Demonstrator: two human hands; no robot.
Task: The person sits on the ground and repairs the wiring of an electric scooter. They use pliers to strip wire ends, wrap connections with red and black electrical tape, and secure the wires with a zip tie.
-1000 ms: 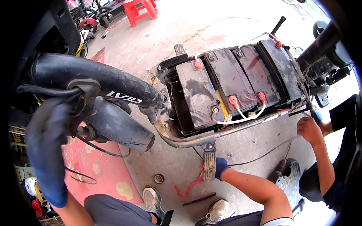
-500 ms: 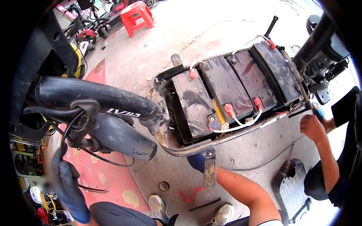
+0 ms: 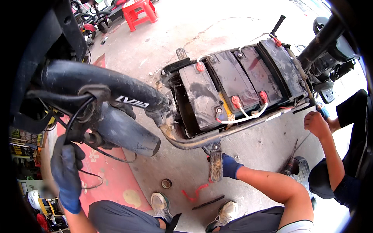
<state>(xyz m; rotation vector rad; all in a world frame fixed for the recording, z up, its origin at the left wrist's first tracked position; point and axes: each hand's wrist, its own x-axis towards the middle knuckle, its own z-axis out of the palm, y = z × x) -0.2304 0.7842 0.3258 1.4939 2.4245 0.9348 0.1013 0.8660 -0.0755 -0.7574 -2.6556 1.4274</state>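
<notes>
In a dark blue glove, my left hand [image 3: 67,171] is closed round a thin black cable [image 3: 70,126]. That cable comes down from the black frame tube [image 3: 105,83] of an electric two-wheeler, and a loose loop of it hangs out beside my fingers. My right hand [image 3: 230,166], also gloved, is low beside the ribbed footpeg [image 3: 216,167] under the frame's near edge. The peg hides part of its fingers, so what they hold does not show. Several dark batteries [image 3: 198,95] sit in the open tray above, joined by white wires [image 3: 248,118] with red terminal caps.
At the right a co-worker's hand [image 3: 316,124] is near the frame. A screwdriver-like tool [image 3: 289,165] and a grey footboard panel [image 3: 303,173] lie there. On the ground are a tape roll [image 3: 166,183], a red strip [image 3: 194,193] and a black strip [image 3: 208,202]. A red stool [image 3: 140,15] stands behind.
My right hand has come out from under the frame toward the right, past the footpeg. The dark cable line on the ground there no longer shows. My left hand has risen slightly, still gripping the cable.
</notes>
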